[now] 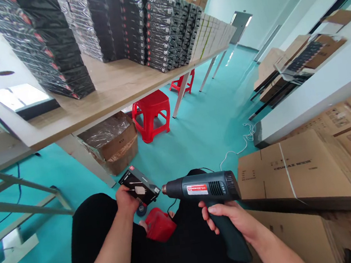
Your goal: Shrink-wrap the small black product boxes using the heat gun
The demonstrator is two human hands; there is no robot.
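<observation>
Over this turquoise floor (201, 132), the left hand (127, 201) has fingers clamped on the left edge of a black box (142, 181); the right hand (223, 215) grips a heat gun (199, 187), nozzle (166, 189) beside the box.

Holds a box (148, 180) in the left hand (127, 201), left of the heat gun (197, 187) in the right hand (227, 215). Has a table (108, 77) ahead to the left, stacked packages (164, 33) on it, a stool (152, 108) and carton (118, 151) beneath; has shipping cartons (284, 173) at right.

A dark, level-barrelled heat gun (202, 187) points at a tilted black printed box (141, 182).
</observation>
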